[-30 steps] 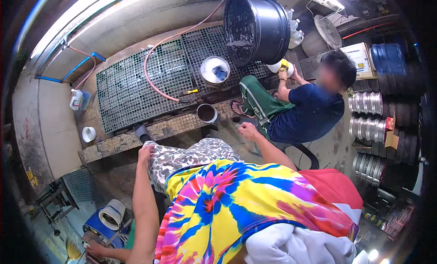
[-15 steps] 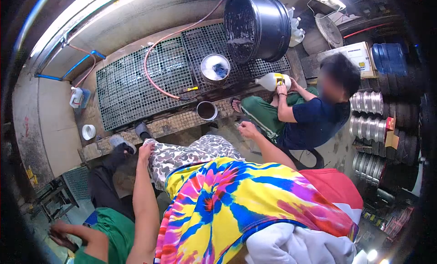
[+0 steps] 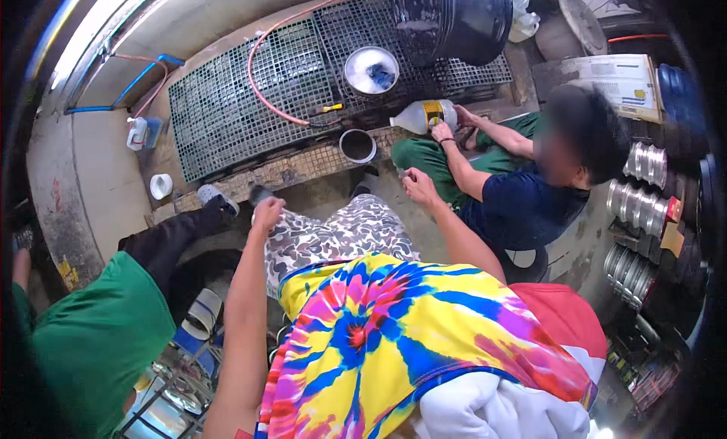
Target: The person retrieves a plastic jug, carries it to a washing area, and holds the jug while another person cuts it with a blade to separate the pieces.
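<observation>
My left hand (image 3: 268, 213) is curled beside the knee of my camouflage-patterned shorts (image 3: 341, 231); whatever its fingers hold is hidden. Above my other knee, my right hand (image 3: 419, 187) has its fingertips pinched together, and what lies between them is too small to tell. A grey-rimmed bucket with dark contents (image 3: 357, 146) stands in front of my hands. At the right, a seated person in a dark blue shirt (image 3: 526, 204) holds a large white bottle with a yellow label (image 3: 413, 118) on its side in both hands.
A white bucket of suds with a blue cloth (image 3: 371, 70) stands on green grating (image 3: 250, 98), near a pink hose (image 3: 254, 79). A big black wheel rim (image 3: 473, 22) is behind it. Another person in green (image 3: 106, 333) is at the left; metal rims (image 3: 636, 208) are stacked right.
The view has shifted. The person in green has come up at the left. The seated person's bottle has moved out from beside the black rim. My left hand has lifted slightly at the knee.
</observation>
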